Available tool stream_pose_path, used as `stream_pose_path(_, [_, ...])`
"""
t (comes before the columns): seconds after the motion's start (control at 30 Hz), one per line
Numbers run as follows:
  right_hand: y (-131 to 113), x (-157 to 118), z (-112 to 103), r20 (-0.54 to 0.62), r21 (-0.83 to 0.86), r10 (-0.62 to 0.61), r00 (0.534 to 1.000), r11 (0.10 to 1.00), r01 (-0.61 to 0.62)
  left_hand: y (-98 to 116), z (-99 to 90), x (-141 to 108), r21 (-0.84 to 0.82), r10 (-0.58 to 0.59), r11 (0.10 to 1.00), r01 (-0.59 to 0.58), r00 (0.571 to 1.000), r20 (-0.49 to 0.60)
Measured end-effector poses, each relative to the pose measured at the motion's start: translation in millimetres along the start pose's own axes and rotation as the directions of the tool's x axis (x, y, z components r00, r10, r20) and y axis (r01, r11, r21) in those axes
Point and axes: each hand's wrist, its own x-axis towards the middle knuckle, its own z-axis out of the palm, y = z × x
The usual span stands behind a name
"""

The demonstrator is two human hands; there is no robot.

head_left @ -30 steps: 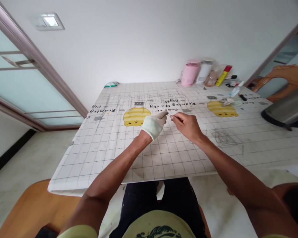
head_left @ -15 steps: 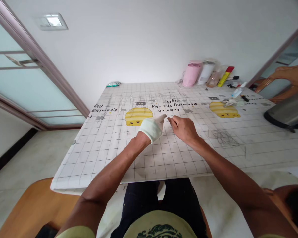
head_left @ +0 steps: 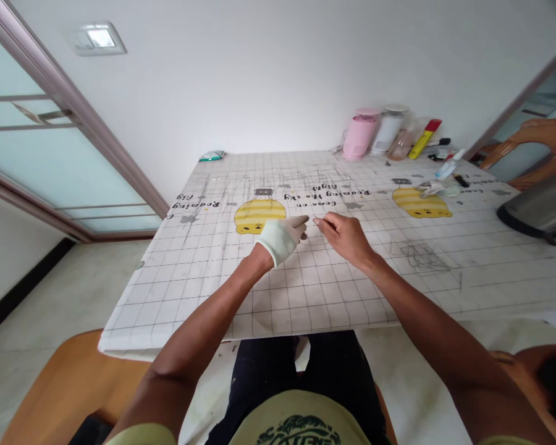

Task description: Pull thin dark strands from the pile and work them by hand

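My left hand (head_left: 282, 238) wears a pale white-green glove and is held over the table, its fingers pressed together and pointing right. Bare fingertips show past the glove's fabric. Just to the right, my bare right hand (head_left: 345, 235) is closed in a pinch, its fingertips a small gap from the left ones. Whatever either pinch holds is too small or hidden to make out. Beneath both hands lies a white checked tablecloth (head_left: 306, 296) printed with yellow striped bears and lettering.
Along the wall stand a pink canister (head_left: 360, 137), a white canister (head_left: 388, 133), a clear bottle (head_left: 400, 146) and a yellow box with a red end (head_left: 424, 140). Right lie a crumpled pale cloth (head_left: 438, 188) and a metal kettle (head_left: 540, 207). A green packet (head_left: 212, 156) lies back left.
My left hand has shifted slightly left and turned, showing a curled fingertip underneath. My right hand stays in its pinch almost in place. The view has moved slightly.
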Motion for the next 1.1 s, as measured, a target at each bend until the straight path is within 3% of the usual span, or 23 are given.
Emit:
stream_pose_path(0.07, [-1,-3,-3,0.099,0.259,0.094,0.991,0.959,-0.117,0,-0.9,-1,-0.178,-0.132,0.976,0.125,0.991,-0.029])
stream_pose_path(0.17, [-2,-9,-1,0.208,0.584,0.143,0.968,0.776,-0.241,3,-0.9,-4,-0.439,-0.297,0.866,0.24,0.953,-0.065])
stream_pose_path(0.27, [-1,-15,6,0.22,0.726,0.182,0.958,0.625,-0.286,7,-1.8,-9,-0.495,-0.324,0.836,0.239,0.941,-0.093])
stream_pose_path(0.33, [0,-18,11,0.214,0.74,0.217,0.952,0.601,-0.303,9,-5.4,-13,-0.51,-0.313,0.829,0.23,0.946,-0.081])
stream_pose_path(0.6, [-7,-24,19,0.088,0.619,0.221,0.971,0.752,-0.227,-9,-18.5,-18,-0.771,-0.158,0.615,0.165,0.984,0.085])
stream_pose_path(0.87, [-15,-32,32,0.153,0.772,0.278,0.949,0.566,-0.29,-27,-9.4,-19,-0.832,-0.182,0.537,0.139,0.982,0.047])
stream_pose_path(0.97, [-19,-41,40,0.057,0.73,0.277,0.959,0.644,-0.23,-30,-6.5,-19,-0.833,-0.195,0.533,0.152,0.979,0.055])
stream_pose_path(1.1, [-18,-48,39,-0.017,0.459,0.178,0.984,0.875,-0.151,-32,-7.9,-21,-0.834,-0.201,0.537,0.127,0.979,0.019])
